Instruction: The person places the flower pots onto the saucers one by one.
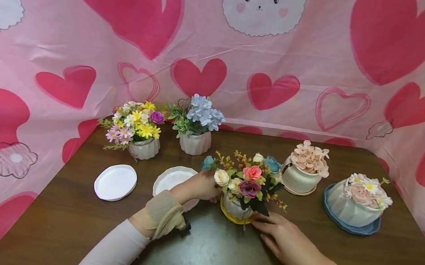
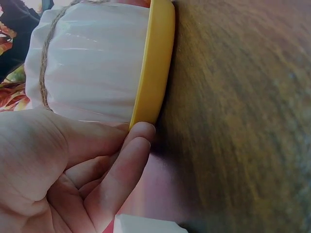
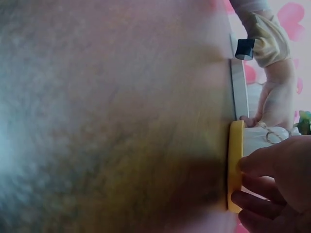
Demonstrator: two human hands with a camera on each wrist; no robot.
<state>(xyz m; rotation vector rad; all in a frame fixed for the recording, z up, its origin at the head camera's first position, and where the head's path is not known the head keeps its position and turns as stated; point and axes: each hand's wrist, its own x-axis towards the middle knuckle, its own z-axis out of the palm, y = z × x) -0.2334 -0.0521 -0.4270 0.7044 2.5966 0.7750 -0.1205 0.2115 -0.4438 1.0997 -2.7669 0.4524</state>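
Note:
A white fluted flower pot of mixed artificial roses stands upright on a yellow saucer. Twine circles the pot, as the left wrist view shows. My left hand pinches the edge of the saucer between thumb and fingertips, close to the pot's wall. On the opposite side, my right hand holds the saucer's rim, thumb at the top edge and fingers against the side. The saucer rests on the table, or so close to it that I cannot tell a gap.
Left of the pot lie a white scalloped saucer, partly behind my left arm, and a plain white saucer. Behind are pots of yellow flowers and blue flowers. At right stand a peach-flower pot and a pot on a blue saucer.

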